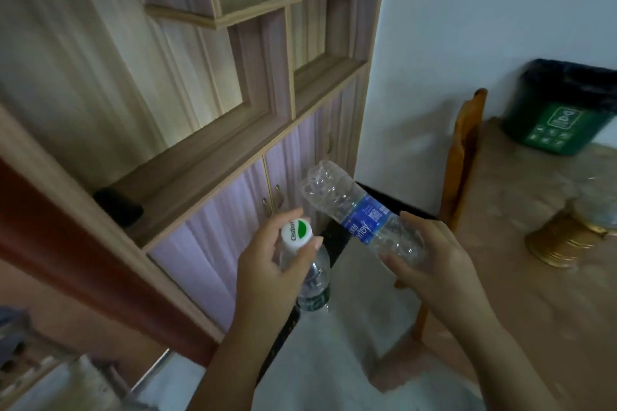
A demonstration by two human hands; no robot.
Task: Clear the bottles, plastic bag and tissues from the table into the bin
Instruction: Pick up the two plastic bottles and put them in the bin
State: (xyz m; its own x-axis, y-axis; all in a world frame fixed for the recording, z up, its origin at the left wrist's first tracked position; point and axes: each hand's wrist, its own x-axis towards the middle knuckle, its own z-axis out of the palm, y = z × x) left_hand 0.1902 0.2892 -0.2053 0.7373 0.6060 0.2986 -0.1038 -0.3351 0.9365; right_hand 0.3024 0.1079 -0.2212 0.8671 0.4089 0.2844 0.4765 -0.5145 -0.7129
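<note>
Wooden shelf unit (207,130), left and centre: open compartments above, cupboard doors below, a projecting ledge edge running diagonally toward the hands. Pale floor (334,367): an open strip between the cupboard front and the chair. Table (521,294), right: brown top, its left edge lined by the wooden chair (464,150). Green bin (561,123) with black liner, mouth open, at the table's far end against the wall; whether on or behind the top cannot be told. Gold tin (561,240) on the table with blurred clear plastic (594,207) just above it. Right hand (430,257): fingers wrapped round the neck end of a crushed blue-label bottle (354,207), base tilted up and left. Left hand (273,264): grips a white-capped bottle (315,280) near the cap, upright. Both bottles are held in mid-air above the floor strip, well apart from the bin. Dark flat object (118,207) on the ledge.
</note>
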